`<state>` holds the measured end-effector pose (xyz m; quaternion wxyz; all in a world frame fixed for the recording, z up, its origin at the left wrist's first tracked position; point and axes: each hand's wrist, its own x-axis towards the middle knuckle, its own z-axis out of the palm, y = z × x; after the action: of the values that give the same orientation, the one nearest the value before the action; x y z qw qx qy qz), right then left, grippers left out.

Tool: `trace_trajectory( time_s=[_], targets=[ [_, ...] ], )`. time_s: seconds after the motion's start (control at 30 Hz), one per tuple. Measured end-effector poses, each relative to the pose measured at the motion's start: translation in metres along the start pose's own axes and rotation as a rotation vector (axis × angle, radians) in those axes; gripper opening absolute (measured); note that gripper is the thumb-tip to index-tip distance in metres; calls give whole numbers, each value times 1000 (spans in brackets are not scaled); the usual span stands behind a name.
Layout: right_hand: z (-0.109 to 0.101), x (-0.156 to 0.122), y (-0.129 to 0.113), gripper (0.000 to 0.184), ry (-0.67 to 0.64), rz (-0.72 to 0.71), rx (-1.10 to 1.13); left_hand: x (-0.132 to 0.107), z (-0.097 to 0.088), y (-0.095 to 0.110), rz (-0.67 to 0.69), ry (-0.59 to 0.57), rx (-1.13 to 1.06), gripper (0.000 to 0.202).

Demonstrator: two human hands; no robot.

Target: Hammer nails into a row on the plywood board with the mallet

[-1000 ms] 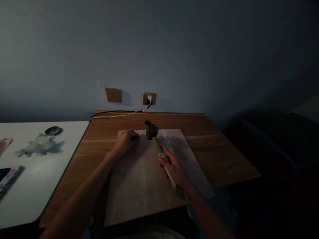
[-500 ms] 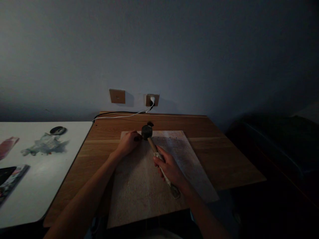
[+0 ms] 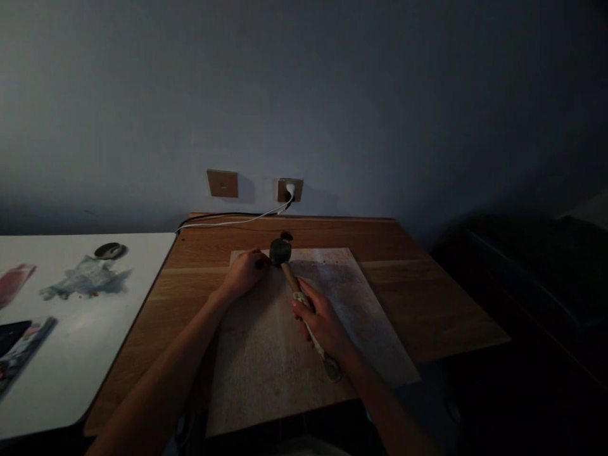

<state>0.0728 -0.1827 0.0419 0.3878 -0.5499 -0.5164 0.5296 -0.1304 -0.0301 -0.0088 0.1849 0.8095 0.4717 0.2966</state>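
your right hand (image 3: 327,324) is wrapped around the hammer (image 3: 291,277), whose head sits over the far part of the board (image 3: 261,373), just beside your left hand (image 3: 244,272); that hand's fingers are curled in (whether they pinch anything, i cannot tell in this gloom). a swing that drifts left could catch those fingers, and a slack grip could let the head twist and land askew.

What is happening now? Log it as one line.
right hand: grips hammer by handle | left hand: beside the hammer's head, contents unclear | board: beneath both hands, on wooden table
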Motion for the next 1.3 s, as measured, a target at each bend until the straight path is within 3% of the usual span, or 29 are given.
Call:
trace_trajectory(
  time_s=[0.2,0.3,0.4,0.47,0.53,0.63,0.73,0.83,0.9,1.03,1.1,1.2,1.3],
  targets=[
    [-9,-7,-1,61,-15,42,-17,-2,-1,2,-15,17,46,20],
    [-25,-19,5,66,79,52,9,-8,-5,20,13,83,161,24],
    [-47,-34,15,72,230,57,12,-20,-2,57,345,-30,271,21],
    [-61,-43,21,72,315,54,-24,-29,8,86,642,-177,328,19],
    [-71,-51,25,74,375,87,-54,-37,21,113,824,-240,410,17],
    [-80,-57,29,81,431,172,-54,-44,40,140,884,-250,527,25],
    [-81,-59,33,82,436,179,-58,-44,47,151,886,-232,544,28],
    [-81,-58,36,76,399,143,-88,-36,34,141,868,-225,474,23],
    [-82,-57,37,71,365,134,-92,-26,18,119,763,-212,356,20],
    [-83,-56,36,70,335,137,-71,-9,-18,49,247,-50,26,18],
    [-83,-56,35,71,336,145,-68,-7,-29,20,73,24,-23,18],
    [-83,-56,31,72,340,164,-73,-13,-34,-3,3,28,-49,19],
    [-82,-57,29,72,329,163,-90,-20,-28,-7,-15,39,-82,20]
  ],
)
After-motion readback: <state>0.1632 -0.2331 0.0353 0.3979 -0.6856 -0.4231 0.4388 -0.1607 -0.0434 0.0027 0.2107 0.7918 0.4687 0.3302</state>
